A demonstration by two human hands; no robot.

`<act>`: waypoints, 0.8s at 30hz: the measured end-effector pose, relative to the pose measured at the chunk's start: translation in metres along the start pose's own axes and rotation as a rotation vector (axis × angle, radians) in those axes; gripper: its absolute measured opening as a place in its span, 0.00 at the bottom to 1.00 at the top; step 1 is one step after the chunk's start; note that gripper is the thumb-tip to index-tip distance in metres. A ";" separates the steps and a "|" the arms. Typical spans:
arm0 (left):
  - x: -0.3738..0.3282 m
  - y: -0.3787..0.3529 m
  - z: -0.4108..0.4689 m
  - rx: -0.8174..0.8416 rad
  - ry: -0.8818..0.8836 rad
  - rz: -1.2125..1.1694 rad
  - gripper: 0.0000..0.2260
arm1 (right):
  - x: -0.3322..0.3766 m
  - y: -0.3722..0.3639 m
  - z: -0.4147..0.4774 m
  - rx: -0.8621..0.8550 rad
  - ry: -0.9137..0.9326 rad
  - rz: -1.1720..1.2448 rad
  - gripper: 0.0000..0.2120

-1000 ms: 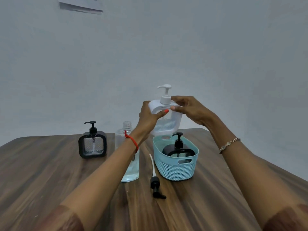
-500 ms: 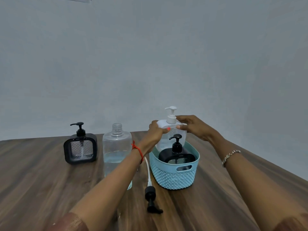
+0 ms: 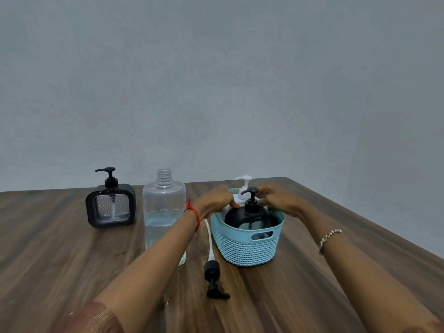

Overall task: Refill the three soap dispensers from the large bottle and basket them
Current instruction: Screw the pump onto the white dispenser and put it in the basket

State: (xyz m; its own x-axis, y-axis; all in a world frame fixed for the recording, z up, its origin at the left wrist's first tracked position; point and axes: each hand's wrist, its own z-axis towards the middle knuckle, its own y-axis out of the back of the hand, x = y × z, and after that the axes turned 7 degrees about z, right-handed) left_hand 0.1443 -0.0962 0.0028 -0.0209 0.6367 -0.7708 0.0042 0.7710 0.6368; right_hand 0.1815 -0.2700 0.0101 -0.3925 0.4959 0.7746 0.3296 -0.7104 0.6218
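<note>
Nearest me a loose black pump (image 3: 213,276) lies on the tabletop (image 3: 312,296), just beside the blue basket (image 3: 247,246) and the open large bottle (image 3: 164,212). My left hand (image 3: 216,200) and right hand (image 3: 276,200) each close their grip on the white dispenser (image 3: 243,188), low behind the black dispenser (image 3: 251,216) inside the basket. I should seat it upright and let go gently, leaving room for the square dispenser (image 3: 110,205) farther left.

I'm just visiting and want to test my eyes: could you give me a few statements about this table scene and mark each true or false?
1. The large clear bottle has no cap. True.
2. The blue basket holds three dispensers. False: two; the square black dispenser stands on the table.
3. A loose black pump lies on the table. True.
4. Both hands rest flat on the table. False: the left hand and right hand are at the basket.
</note>
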 end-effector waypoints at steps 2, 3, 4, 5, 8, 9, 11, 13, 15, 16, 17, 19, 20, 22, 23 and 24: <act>-0.001 0.001 -0.002 0.019 0.022 0.003 0.10 | 0.001 -0.001 0.000 -0.003 -0.007 -0.028 0.15; -0.002 0.001 -0.002 0.021 0.023 0.020 0.08 | 0.001 -0.001 0.000 -0.008 -0.009 -0.031 0.14; -0.003 0.001 -0.003 0.021 0.021 0.032 0.05 | 0.003 -0.002 -0.002 -0.015 -0.012 -0.035 0.13; -0.003 0.001 -0.004 0.027 0.013 0.040 0.03 | 0.004 -0.002 -0.003 -0.013 -0.010 -0.038 0.12; -0.007 0.001 -0.009 0.036 -0.002 0.110 0.02 | 0.006 -0.003 -0.008 -0.003 -0.014 -0.036 0.12; -0.008 0.001 -0.011 0.033 -0.018 0.169 0.06 | 0.007 -0.004 -0.009 0.002 -0.024 -0.018 0.14; -0.012 0.001 -0.017 0.001 -0.061 0.298 0.14 | 0.008 -0.004 -0.011 0.013 -0.053 0.021 0.15; -0.012 0.001 -0.020 -0.027 -0.075 0.379 0.16 | 0.006 -0.005 -0.011 0.032 -0.069 0.052 0.14; -0.013 0.002 -0.026 -0.033 -0.079 0.422 0.16 | 0.007 -0.004 -0.012 0.017 -0.087 0.063 0.14; -0.014 0.004 -0.030 -0.041 -0.087 0.444 0.16 | 0.009 -0.004 -0.012 -0.020 -0.083 0.067 0.15; -0.016 0.006 -0.035 -0.051 -0.102 0.455 0.17 | 0.010 -0.004 -0.011 -0.078 -0.056 0.068 0.15; -0.022 0.016 -0.045 -0.083 -0.128 0.453 0.18 | 0.021 -0.003 -0.011 -0.285 0.047 0.054 0.16; -0.025 0.022 -0.051 -0.107 -0.139 0.447 0.17 | 0.029 -0.003 -0.011 -0.412 0.112 0.075 0.15; -0.030 0.037 -0.065 -0.150 -0.168 0.430 0.11 | 0.052 -0.007 -0.015 -0.620 0.255 0.203 0.13; -0.032 0.046 -0.073 -0.172 -0.196 0.405 0.07 | 0.066 -0.010 -0.018 -0.693 0.334 0.272 0.12; -0.033 0.055 -0.084 -0.202 -0.234 0.366 0.05 | 0.082 -0.015 -0.022 -0.751 0.407 0.322 0.11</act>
State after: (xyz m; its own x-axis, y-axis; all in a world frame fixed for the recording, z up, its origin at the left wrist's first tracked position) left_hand 0.0618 -0.0754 0.0650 0.1712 0.8690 -0.4643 -0.2254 0.4933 0.8401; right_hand 0.1253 -0.2294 0.0619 -0.6978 0.1038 0.7087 -0.1142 -0.9929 0.0330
